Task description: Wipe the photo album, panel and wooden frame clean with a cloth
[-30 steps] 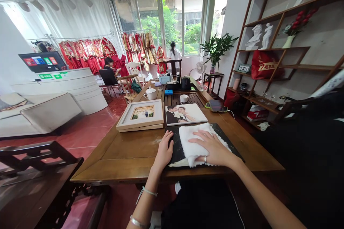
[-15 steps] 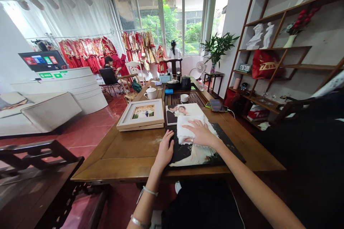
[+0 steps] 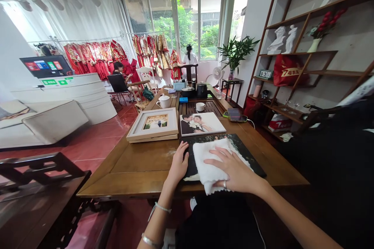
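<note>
A dark photo panel lies flat at the table's front edge, much of its picture covered. Over it is a folded white cloth, which my right hand holds and presses down with fingers spread across it. The cloth's near end hangs a little past the panel's front edge. My left hand is open, its fingers resting along the left edge of the panel. Just behind the panel lies a second photo panel of two people. To the left, a light wooden picture frame is stacked on another.
On the wooden table stand a lidded white mug, a small white cup on a slatted tea tray, and a phone with a cable. A wooden chair is at the left; two people are farther back.
My right hand has moved the cloth toward me, from the panel's far edge to its near edge, uncovering the photo panel behind. My left hand has stayed in place.
</note>
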Tool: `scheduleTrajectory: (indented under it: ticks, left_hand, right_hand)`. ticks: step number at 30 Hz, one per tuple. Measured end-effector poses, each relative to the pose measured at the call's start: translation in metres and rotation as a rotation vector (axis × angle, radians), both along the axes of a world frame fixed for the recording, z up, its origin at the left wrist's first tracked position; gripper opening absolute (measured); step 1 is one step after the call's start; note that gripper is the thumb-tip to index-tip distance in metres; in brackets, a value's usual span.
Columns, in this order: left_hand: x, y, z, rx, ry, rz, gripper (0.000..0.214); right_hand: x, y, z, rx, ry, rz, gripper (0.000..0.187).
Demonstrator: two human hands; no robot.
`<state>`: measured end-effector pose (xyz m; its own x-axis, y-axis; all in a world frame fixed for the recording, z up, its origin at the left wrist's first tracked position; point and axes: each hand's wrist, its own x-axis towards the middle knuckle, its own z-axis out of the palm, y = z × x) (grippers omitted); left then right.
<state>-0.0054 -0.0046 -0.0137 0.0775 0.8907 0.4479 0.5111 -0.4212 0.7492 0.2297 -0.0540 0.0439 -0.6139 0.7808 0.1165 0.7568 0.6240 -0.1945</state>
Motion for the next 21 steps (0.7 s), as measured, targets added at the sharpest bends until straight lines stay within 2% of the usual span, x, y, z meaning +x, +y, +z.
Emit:
scheduleTrajectory:
  ticks: [6, 12, 16, 21]
  left_hand:
    - [0.0, 0.001, -0.001, -0.002, 0.005, -0.002, 0.033]
    - [-0.001, 0.0, 0.002, -0.009, 0.035, -0.001, 0.034]
    - [-0.001, 0.0, 0.001, -0.003, 0.03, -0.004, 0.034]
    - [0.0, 0.001, 0.0, 0.004, 0.016, -0.005, 0.035]
  right_hand:
    - [0.007, 0.043, 0.001, 0.008, -0.018, -0.151, 0.065]
    - [-0.012, 0.087, 0.006, -0.035, -0.033, -0.224, 0.064]
    - [-0.028, 0.087, 0.004, -0.005, -0.025, -0.202, 0.066]
    - [-0.031, 0.057, 0.0, 0.029, 0.008, -0.078, 0.069]
